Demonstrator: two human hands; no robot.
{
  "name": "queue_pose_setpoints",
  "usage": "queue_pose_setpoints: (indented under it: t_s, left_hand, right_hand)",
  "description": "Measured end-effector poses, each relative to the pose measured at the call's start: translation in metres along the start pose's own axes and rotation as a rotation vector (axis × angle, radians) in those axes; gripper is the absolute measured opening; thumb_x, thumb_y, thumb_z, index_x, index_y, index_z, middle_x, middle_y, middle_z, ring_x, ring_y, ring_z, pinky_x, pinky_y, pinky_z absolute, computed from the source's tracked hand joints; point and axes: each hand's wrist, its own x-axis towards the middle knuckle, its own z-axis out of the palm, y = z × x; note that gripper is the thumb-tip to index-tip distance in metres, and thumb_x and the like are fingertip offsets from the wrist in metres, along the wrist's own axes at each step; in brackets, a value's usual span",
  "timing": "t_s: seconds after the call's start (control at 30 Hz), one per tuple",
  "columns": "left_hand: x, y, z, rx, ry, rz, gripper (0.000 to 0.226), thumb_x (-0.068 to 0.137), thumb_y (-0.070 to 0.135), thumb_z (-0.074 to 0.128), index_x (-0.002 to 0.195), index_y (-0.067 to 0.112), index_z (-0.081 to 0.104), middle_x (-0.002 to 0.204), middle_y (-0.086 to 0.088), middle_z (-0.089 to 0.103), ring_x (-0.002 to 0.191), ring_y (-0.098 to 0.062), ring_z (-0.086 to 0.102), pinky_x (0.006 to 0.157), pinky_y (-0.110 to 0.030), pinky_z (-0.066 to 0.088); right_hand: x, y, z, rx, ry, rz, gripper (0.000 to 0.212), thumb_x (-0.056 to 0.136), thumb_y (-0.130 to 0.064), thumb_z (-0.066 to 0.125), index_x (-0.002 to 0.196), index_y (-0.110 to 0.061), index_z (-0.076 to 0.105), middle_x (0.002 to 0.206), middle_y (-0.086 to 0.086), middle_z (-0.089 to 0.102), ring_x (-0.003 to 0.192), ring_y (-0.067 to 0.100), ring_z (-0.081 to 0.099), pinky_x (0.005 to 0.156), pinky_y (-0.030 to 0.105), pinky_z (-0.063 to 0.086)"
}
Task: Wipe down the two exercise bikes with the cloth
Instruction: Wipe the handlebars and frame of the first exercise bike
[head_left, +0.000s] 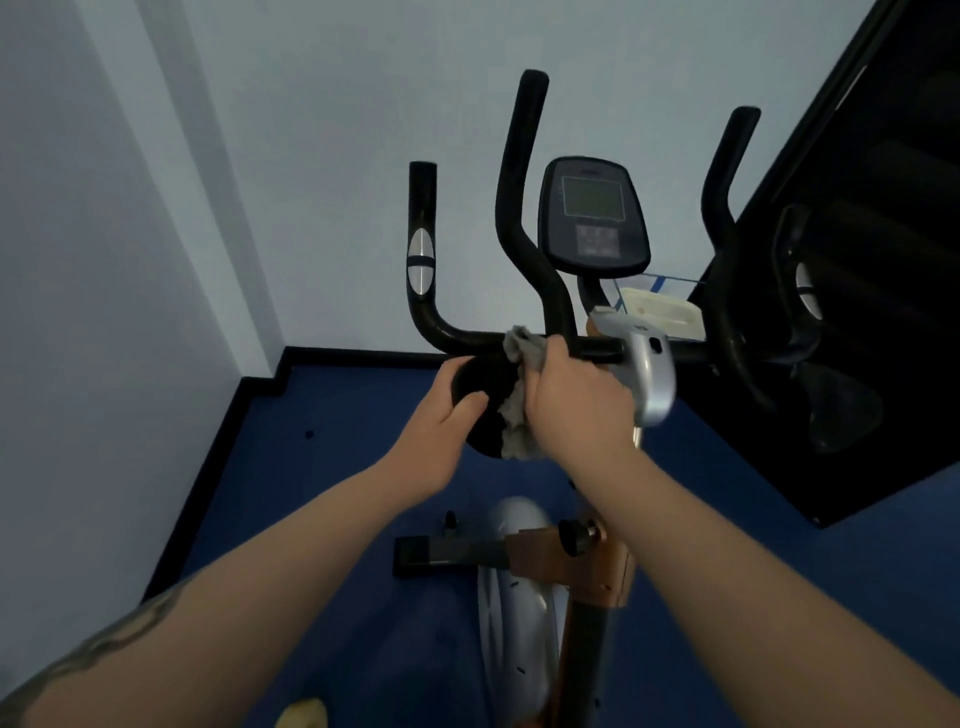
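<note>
Blue floor (322, 467) and pale wall fill the frame behind the exercise bike (571, 343). At frame centre your right hand (576, 400) has its grip clamped on the grey cloth (517, 410), bunched against the black handlebar. The cloth sticks out left of and below that grip. Your left hand (447, 421), just left, curls round a black rounded part touching the cloth.

Both arms reach forward; left hand (447, 415) and right hand (576, 400) curl their fingers.
</note>
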Motion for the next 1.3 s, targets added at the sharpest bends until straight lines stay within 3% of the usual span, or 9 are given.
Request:
queue_pose_setpoints:
  t_s: [0.13,0.23,0.43,0.6,0.8,0.93,1.0,1.13,1.3]
  left_hand:
    - [-0.001,-0.002,0.007,-0.037,0.079,0.004,0.030,0.103,0.013,0.041,0.131,0.023,0.046,0.116,0.010,0.059,0.099,0.010,0.057,0.081,-0.005,0.044]
    - [-0.002,-0.004,0.009,-0.031,0.110,0.004,0.029,0.103,0.013,0.041,0.129,0.024,0.047,0.114,0.012,0.059,0.097,0.011,0.057,0.078,-0.004,0.043]
    - [-0.002,-0.003,0.008,-0.011,0.101,0.008,0.028,0.103,0.014,0.041,0.128,0.025,0.047,0.115,0.013,0.059,0.097,0.013,0.057,0.080,-0.004,0.043]
    - [-0.002,-0.005,0.010,-0.004,0.125,0.008,0.028,0.103,0.015,0.042,0.128,0.027,0.048,0.118,0.010,0.060,0.100,0.010,0.057,0.078,-0.003,0.043]
    - [-0.002,0.000,0.007,-0.014,0.091,-0.011,0.027,0.103,0.014,0.041,0.126,0.029,0.046,0.116,0.012,0.059,0.097,0.012,0.057,0.081,-0.006,0.044]
    - [-0.003,-0.002,0.010,-0.013,0.120,-0.014,0.029,0.103,0.014,0.041,0.130,0.022,0.047,0.116,0.007,0.060,0.098,0.010,0.058,0.080,-0.006,0.044]
    - [-0.002,-0.002,0.007,-0.003,0.093,-0.014,0.030,0.103,0.015,0.041,0.132,0.020,0.047,0.120,0.004,0.060,0.104,0.004,0.057,0.083,-0.008,0.045]
    - [-0.003,0.001,0.008,-0.014,0.080,-0.017,0.028,0.104,0.014,0.040,0.129,0.023,0.046,0.117,0.009,0.059,0.101,0.008,0.057,0.083,-0.007,0.045]
    - [-0.002,-0.003,0.010,-0.012,0.125,-0.007,0.027,0.103,0.015,0.041,0.128,0.023,0.046,0.114,0.012,0.059,0.097,0.011,0.057,0.079,-0.005,0.044]
  right_hand:
    - [-0.010,-0.009,0.000,0.131,0.036,0.142,0.030,0.103,-0.039,0.031,0.111,-0.014,0.045,0.090,0.008,0.067,0.081,0.031,0.064,0.059,0.034,0.033]
    - [-0.042,-0.004,0.004,0.088,0.103,0.084,0.029,0.101,-0.040,0.038,0.114,-0.014,0.042,0.084,0.003,0.064,0.073,0.026,0.063,0.053,0.031,0.029]
    - [0.010,-0.006,-0.008,0.088,-0.129,0.141,0.039,0.104,-0.041,0.026,0.113,-0.011,0.050,0.106,0.013,0.066,0.096,0.033,0.063,0.065,0.035,0.032]
    - [-0.035,-0.006,0.010,0.090,0.070,0.126,0.034,0.101,-0.042,0.037,0.117,-0.012,0.041,0.090,0.006,0.066,0.080,0.028,0.065,0.052,0.031,0.028]
    - [0.023,0.000,-0.015,-0.003,-0.205,-0.026,0.028,0.103,-0.031,0.037,0.119,-0.015,0.054,0.108,0.011,0.063,0.096,0.033,0.062,0.065,0.036,0.039]
    - [-0.012,-0.006,0.003,0.039,0.038,0.117,0.039,0.102,-0.048,0.031,0.109,-0.013,0.047,0.090,0.008,0.067,0.082,0.031,0.066,0.050,0.030,0.026]
    - [-0.025,-0.003,0.008,0.003,0.052,0.063,0.039,0.103,-0.047,0.030,0.109,-0.011,0.045,0.086,0.007,0.067,0.076,0.029,0.066,0.047,0.030,0.025]
    - [0.015,-0.003,-0.007,-0.010,-0.110,0.093,0.040,0.104,-0.037,0.028,0.110,-0.009,0.055,0.104,0.014,0.067,0.094,0.033,0.065,0.064,0.034,0.033]
    - [-0.034,-0.007,0.007,0.060,0.092,0.178,0.042,0.101,-0.050,0.029,0.109,-0.012,0.045,0.081,0.005,0.065,0.074,0.027,0.065,0.046,0.030,0.020]
